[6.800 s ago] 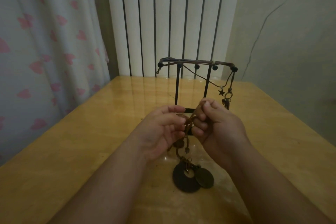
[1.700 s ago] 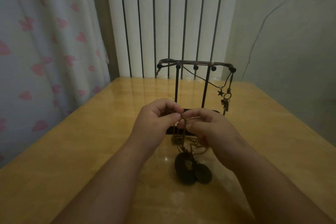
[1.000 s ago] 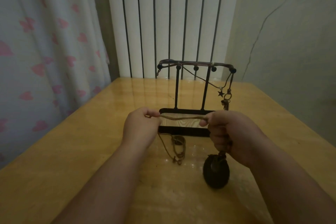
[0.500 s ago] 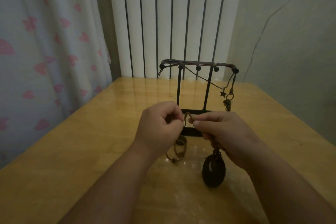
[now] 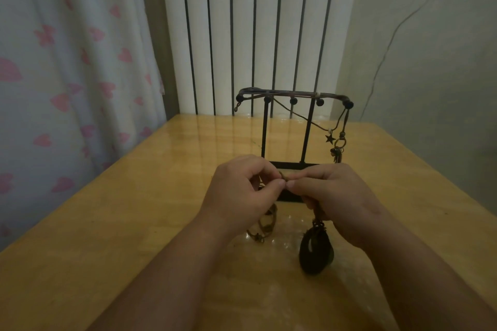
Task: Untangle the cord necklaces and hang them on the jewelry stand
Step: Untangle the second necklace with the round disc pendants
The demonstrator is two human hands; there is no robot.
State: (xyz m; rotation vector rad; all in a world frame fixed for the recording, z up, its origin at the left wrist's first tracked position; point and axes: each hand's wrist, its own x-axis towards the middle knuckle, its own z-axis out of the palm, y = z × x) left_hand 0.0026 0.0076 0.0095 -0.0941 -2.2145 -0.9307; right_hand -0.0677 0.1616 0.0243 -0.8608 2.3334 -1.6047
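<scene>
My left hand (image 5: 239,191) and my right hand (image 5: 336,196) meet fingertip to fingertip in front of the black jewelry stand (image 5: 293,126), both pinching a brown cord necklace (image 5: 282,175). Below the left hand a loop of that cord (image 5: 265,226) hangs down to the table. Under the right hand dangles its dark round pendant (image 5: 314,252), resting on the tabletop. On the stand's right end hangs another necklace with a star charm (image 5: 329,138) and a small metal pendant (image 5: 338,150). The stand's base is partly hidden by my hands.
The yellow wooden table (image 5: 134,223) runs back to a white ribbed radiator (image 5: 255,35). A curtain with pink hearts (image 5: 67,62) hangs on the left. A grey wall with a thin cable (image 5: 387,51) is on the right.
One second ago my hands were apart with the cord stretched between them. They have come together in front of the stand, and the pendant has stayed beneath the right hand.
</scene>
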